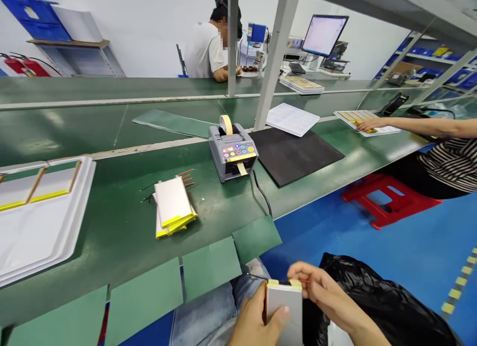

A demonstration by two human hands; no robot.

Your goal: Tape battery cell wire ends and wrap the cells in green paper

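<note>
Left hand (257, 318) and right hand (328, 294), each grip clamped on a silver battery cell (285, 308), low over the lap. On the counter (122, 231) ahead: stacked cells (173, 207), tape dispenser (233, 154), black mat (294, 154). Black bag (380, 301) beside the right hand.

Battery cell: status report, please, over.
Left hand grips battery cell. Right hand pinches its yellow-taped top edge. Black bag close beside, not blocking.

Left hand (257, 318): we gripped the silver pouch cell (285, 306), thumb on its face.
Right hand (328, 294): we pinched its yellow-taped top.
Bench (112, 226): we saw stacked cells (173, 207) near the tape dispenser (233, 154).
</note>
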